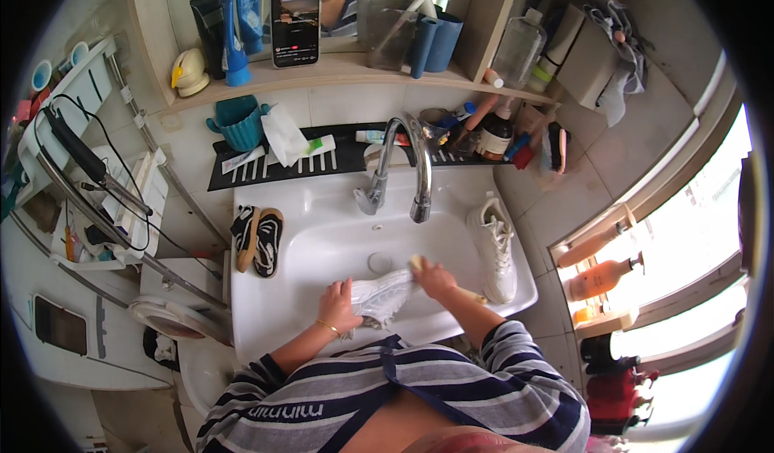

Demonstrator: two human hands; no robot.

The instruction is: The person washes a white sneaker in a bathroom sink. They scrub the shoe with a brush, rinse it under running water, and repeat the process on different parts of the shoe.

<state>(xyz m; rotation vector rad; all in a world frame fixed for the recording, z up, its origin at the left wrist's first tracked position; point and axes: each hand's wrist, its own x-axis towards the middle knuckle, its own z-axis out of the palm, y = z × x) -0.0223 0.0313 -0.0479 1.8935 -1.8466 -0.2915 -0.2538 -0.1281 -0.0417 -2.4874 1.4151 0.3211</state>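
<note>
A white lace-up sneaker (pixel 381 299) lies on its side over the basin of the white ceramic sink (pixel 308 247). My left hand (pixel 338 309) grips one end of it, near the collar. My right hand (pixel 436 279) is closed around a brush with a pale wooden handle (pixel 471 295); its head is at the shoe's toe end, and the bristles are mostly hidden. On the sink's right ledge rests the matching white sneaker (pixel 493 250). Two small black-and-tan shoes (pixel 259 240) lean together on the left ledge.
A chrome faucet (pixel 405 156) arches over the basin. Behind it a black slotted rack (pixel 260 171) holds tubes, a teal cup (pixel 237 121) and bottles. A phone (pixel 295 22) with its screen lit stands on the wooden shelf (pixel 338 60). Pump bottles (pixel 604 279) line the window side.
</note>
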